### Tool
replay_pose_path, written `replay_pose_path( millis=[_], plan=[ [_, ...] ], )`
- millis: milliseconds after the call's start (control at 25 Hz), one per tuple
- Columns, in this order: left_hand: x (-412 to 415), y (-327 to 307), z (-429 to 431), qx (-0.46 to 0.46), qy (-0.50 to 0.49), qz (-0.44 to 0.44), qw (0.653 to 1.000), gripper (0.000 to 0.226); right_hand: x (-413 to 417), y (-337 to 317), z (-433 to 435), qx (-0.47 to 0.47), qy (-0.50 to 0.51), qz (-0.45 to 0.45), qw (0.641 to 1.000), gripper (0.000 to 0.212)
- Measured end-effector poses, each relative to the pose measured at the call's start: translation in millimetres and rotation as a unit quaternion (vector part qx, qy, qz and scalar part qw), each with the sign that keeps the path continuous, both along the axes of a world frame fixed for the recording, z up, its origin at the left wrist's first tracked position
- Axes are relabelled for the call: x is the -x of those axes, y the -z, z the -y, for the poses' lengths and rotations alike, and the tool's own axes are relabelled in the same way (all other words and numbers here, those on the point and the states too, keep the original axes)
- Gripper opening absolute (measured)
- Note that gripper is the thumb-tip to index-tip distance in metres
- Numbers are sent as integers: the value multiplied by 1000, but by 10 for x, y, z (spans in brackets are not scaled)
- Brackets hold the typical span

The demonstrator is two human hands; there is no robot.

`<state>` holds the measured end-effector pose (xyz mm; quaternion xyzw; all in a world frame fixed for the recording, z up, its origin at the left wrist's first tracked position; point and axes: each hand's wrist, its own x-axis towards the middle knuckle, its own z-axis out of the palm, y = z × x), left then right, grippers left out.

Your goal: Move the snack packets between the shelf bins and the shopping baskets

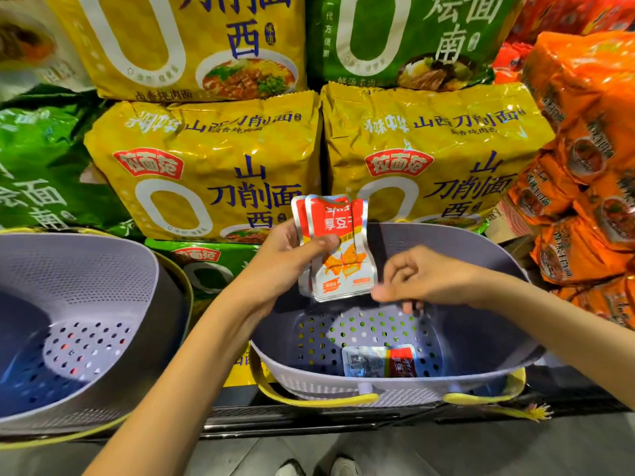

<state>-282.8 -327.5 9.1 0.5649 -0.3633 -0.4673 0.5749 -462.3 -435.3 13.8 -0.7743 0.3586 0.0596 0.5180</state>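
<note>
Head view, single frame.

Left hand (285,255) gripped a small stack of red-and-white snack packets (338,249), thumb pressed across the front face and the other fingers curled behind. The stack was held upright, above the far-left part of the right basket (481,255), clear of its floor.

Right hand (422,276) hung over the middle of the same basket, palm down, fingers loosely curled. Thumb tip sat just beside the lower right corner of the stack. Could not tell whether it touched or pinched the packets.

One more packet (378,360) lay flat on the perforated floor of the right basket, close to its near wall, silver end left, red end right.

Left basket (86,269), same lilac colour with yellow handles, stood at the lower left, well apart from both hands.

Behind the baskets: stacked yellow noodle bags (206,166), green noodle bags (37,159) to the left, orange packs (584,132) to the right. Shoe tips (343,467) were visible at the bottom edge.
</note>
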Motion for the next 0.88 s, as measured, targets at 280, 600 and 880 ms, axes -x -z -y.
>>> replay_pose_path(
  millis=[280, 600, 880],
  plan=[
    [38, -39, 6, 3, -4, -9, 1000, 12, -187, 555, -133, 276, -402, -357, 796, 33],
    [33, -34, 7, -3, -18, -8, 1000, 14, -128, 723, -76, 268, -384, -323, 822, 18],
    [45, -30, 12, -8, -15, -4, 1000, 14, -144, 435, 155, 137, -264, -213, 931, 37]
  ],
)
